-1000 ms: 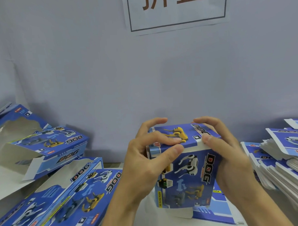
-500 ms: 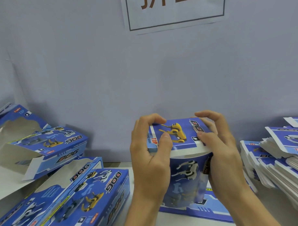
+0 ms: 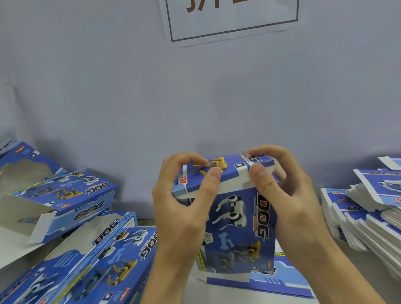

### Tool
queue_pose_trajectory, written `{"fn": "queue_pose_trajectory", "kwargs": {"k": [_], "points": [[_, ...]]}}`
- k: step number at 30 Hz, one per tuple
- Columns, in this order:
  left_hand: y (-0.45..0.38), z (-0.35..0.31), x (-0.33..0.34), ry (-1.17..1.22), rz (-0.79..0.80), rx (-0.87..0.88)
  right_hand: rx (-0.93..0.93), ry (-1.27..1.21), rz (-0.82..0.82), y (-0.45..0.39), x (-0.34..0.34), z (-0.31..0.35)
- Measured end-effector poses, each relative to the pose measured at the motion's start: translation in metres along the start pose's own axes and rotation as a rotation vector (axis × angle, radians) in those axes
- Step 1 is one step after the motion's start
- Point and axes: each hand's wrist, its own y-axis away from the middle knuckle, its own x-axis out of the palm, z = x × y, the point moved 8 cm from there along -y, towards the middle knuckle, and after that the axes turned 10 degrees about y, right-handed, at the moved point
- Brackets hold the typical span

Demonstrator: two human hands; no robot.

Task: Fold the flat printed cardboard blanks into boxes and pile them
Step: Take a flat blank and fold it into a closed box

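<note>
A blue printed box [image 3: 238, 232] with robot-dog pictures stands upright in the middle, held between both hands. My left hand [image 3: 183, 198] grips its left side, with thumb and fingers curled onto the top flap [image 3: 230, 173]. My right hand [image 3: 285, 189] grips the right side, its thumb pressing the flap's white front edge and its fingers curled over the top. The flap is tilted and lies almost down on the box. A flat blank [image 3: 283, 283] lies on the table under the box.
Folded boxes lie at the left: one at the back [image 3: 67, 199], others in front [image 3: 90, 267]. A stack of flat blanks [image 3: 379, 216] fills the right side. A grey wall with a paper sign [image 3: 233, 12] stands close behind.
Both hands have pressed the top flap further down onto the box. The thumbs have shifted along the flap's front edge, and the box faces me more squarely.
</note>
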Motion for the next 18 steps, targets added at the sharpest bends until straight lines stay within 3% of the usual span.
{"fn": "queue_pose_trajectory", "kwargs": {"k": [12, 15, 18], "points": [[-0.0011, 0.0071, 0.0005, 0.045, 0.053, -0.092, 0.102, -0.181, 0.120, 0.0021, -0.0054, -0.0068], [-0.0024, 0.0070, 0.0010, 0.090, 0.091, -0.120, 0.056, -0.133, 0.180, 0.0026, 0.0002, -0.0009], [-0.0028, 0.0063, 0.0045, 0.070, 0.157, -0.133, 0.036, -0.024, 0.093, 0.0001, -0.0020, 0.0005]]}}
